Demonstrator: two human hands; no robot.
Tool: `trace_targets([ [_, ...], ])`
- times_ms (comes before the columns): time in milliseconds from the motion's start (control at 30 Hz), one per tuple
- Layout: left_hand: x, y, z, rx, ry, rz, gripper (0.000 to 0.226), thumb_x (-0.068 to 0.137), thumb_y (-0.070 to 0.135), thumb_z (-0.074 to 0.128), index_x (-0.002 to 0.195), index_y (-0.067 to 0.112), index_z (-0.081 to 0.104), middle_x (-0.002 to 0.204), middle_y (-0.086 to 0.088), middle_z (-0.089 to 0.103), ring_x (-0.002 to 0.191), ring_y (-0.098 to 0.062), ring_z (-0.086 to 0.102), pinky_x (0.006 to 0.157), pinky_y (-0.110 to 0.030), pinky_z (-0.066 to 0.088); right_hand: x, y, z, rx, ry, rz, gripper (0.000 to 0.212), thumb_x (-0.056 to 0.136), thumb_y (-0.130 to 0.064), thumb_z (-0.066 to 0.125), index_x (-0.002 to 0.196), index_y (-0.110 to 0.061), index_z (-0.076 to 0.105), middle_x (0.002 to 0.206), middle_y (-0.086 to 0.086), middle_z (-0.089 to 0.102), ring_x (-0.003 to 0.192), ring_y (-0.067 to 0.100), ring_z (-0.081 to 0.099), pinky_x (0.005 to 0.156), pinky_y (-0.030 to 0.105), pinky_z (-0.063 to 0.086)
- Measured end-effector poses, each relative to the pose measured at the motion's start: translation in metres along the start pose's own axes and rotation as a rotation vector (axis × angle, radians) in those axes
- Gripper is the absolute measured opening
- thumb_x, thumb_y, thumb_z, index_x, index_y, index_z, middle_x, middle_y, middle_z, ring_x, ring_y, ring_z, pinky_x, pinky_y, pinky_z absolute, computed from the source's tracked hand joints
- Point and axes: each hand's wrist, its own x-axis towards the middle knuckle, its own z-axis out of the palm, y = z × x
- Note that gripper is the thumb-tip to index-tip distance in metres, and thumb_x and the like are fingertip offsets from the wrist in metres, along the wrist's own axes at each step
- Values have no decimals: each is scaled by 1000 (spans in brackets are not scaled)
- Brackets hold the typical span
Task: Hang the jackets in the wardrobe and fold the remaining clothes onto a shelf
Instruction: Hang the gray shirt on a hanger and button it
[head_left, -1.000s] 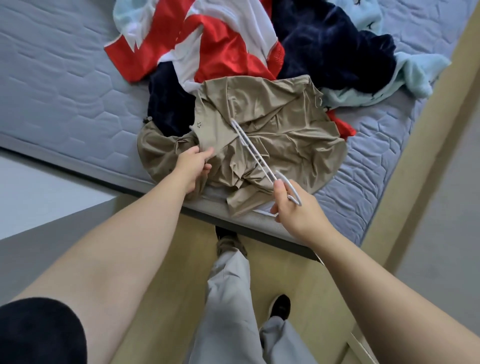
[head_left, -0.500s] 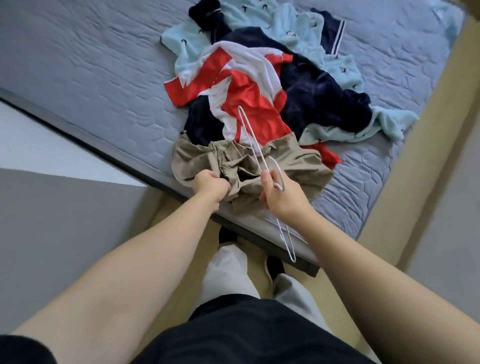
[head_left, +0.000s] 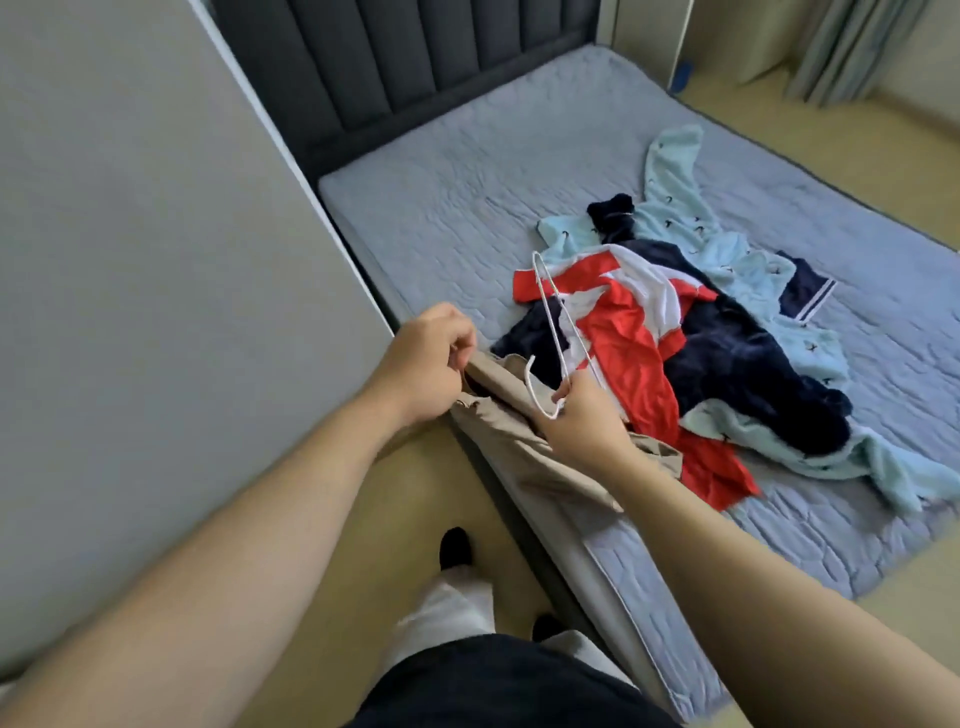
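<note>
A broad grey panel, possibly a wardrobe door, fills the left side. Beside it lies a quilted grey mattress with a dark padded headboard at its far end. A heap of clothes sits on the mattress: a light blue garment, a navy fleece and a red and white top. The tan jacket hangs bunched over the near edge of the mattress, between the two hands. The left hand has its fingers curled round the jacket's upper edge. The right hand pinches a white wire hanger near its hook, just above the jacket.
</note>
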Motion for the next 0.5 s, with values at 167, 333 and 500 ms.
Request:
trace_targets([
  [167,-48,56,-57,116,26,183,36,56,-18,39,62,17,42,84,-9,55,71,-30,53,60,-42,43,-36,-60,29,72,-82,-240,58,60,-71,70,83,-29,37,82,-6,55,67,12,51,56,29,36],
  [333,-101,68,-117,282,209,180,31,61,-15,38,66,15,44,85,-5,50,69,-24,46,57,-34,37,-54,-92,68,-56,-121,-277,24,83,-19,61,89,-22,38,86,0,53,80,30,57,65,37,41],
  [500,-170,38,-162,412,494,-72,36,66,-16,38,84,11,53,101,-4,51,81,-24,51,68,-37,48,-77,-127,101,-151,-323,-449,32,87,-29,75,78,-27,44,77,-8,55,73,14,57,54,27,36],
])
